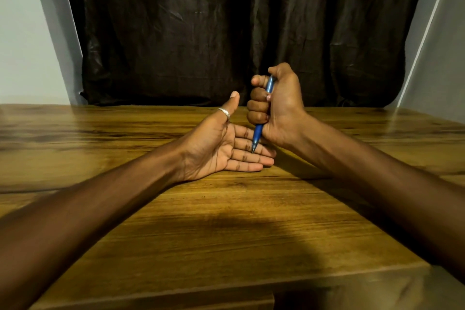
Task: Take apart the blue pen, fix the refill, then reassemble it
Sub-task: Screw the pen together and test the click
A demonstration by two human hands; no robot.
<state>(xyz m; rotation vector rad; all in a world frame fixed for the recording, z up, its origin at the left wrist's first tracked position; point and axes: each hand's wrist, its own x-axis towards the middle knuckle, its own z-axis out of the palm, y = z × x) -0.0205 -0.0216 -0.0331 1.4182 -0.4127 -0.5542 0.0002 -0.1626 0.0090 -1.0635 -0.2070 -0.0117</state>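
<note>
My right hand [276, 106] is closed in a fist around the blue pen [258, 133], which stands nearly upright with its tip pointing down. The thumb sits over the pen's top end. The pen's metal point touches or hovers just over the fingers of my left hand [226, 148]. That hand lies palm up on the wooden table [226, 221], fingers flat and spread, thumb raised, with a silver ring on the thumb. The pen looks whole; most of its barrel is hidden inside the fist.
A dark brown curtain [226, 27] hangs behind the table's far edge. Pale walls stand at both sides. The table's near edge [176, 294] runs across the bottom. Both forearms rest on or just over the tabletop.
</note>
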